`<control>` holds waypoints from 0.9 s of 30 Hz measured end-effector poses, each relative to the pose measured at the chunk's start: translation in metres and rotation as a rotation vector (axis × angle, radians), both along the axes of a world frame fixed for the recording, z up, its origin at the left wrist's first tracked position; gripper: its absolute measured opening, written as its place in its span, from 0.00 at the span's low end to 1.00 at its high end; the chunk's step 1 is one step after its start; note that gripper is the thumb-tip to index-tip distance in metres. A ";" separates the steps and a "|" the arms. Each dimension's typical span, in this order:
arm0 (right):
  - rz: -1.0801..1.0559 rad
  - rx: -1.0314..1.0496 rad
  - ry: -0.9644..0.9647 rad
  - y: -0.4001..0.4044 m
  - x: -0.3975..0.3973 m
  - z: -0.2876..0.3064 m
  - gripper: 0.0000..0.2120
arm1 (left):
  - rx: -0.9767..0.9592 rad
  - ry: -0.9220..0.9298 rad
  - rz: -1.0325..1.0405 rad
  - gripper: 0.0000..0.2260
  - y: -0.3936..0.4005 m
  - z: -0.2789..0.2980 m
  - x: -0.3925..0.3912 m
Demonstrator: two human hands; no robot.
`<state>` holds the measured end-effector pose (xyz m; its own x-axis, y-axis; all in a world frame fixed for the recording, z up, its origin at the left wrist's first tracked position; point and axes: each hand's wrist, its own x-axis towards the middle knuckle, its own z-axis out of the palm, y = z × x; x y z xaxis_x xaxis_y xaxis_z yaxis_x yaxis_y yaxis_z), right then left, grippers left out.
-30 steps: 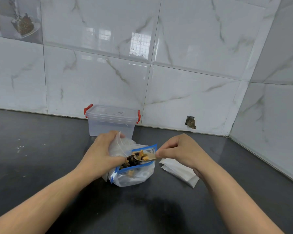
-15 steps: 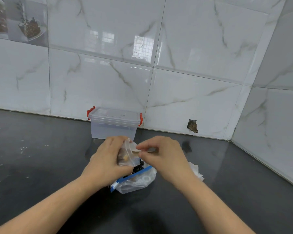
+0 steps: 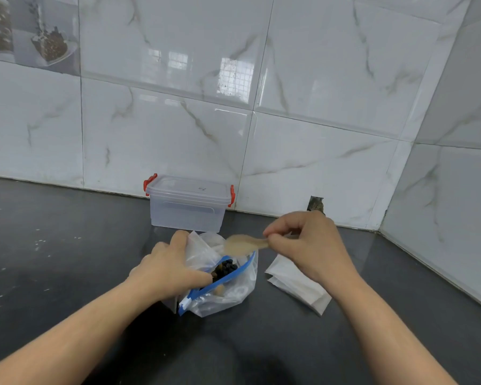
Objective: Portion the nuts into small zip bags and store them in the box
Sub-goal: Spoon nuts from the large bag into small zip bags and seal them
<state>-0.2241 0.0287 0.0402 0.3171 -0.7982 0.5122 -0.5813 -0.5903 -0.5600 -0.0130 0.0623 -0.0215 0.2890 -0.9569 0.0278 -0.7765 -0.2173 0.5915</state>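
Observation:
A large clear bag with a blue zip rim [image 3: 228, 284] stands open on the dark counter, with dark and tan nuts [image 3: 226, 269] inside. My left hand [image 3: 167, 269] grips a small clear zip bag [image 3: 199, 250] beside the large bag's mouth. My right hand [image 3: 308, 247] pinches the handle of a wooden spoon [image 3: 243, 244], whose blurred bowl hovers above both bags. Behind them stands the clear plastic box [image 3: 188, 205] with red clips, its lid on.
A stack of small white zip bags [image 3: 297, 287] lies on the counter to the right of the large bag. Marble-tiled walls meet in a corner at the back right. A small hole in the wall [image 3: 316, 203] shows behind my right hand.
The spoon carried nuts from the large bag to the small bag my left hand holds. My right hand has since drawn the spoon back to the right, its bowl blurred.

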 end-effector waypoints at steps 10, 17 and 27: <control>-0.077 -0.278 0.934 0.001 0.019 -0.022 0.04 | -0.122 -0.078 0.037 0.21 0.002 0.000 -0.002; -0.116 -0.279 0.815 0.013 0.039 -0.039 0.11 | -0.238 0.158 0.057 0.19 -0.004 -0.004 -0.001; -0.098 -0.135 0.599 0.001 0.052 -0.062 0.09 | -0.360 0.646 -0.156 0.31 -0.009 -0.010 -0.004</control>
<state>-0.1718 0.0300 -0.0216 0.5088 -0.7787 0.3670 -0.8267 -0.5609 -0.0440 -0.0167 0.0533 -0.0320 0.2157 -0.9518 0.2179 -0.2572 0.1598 0.9530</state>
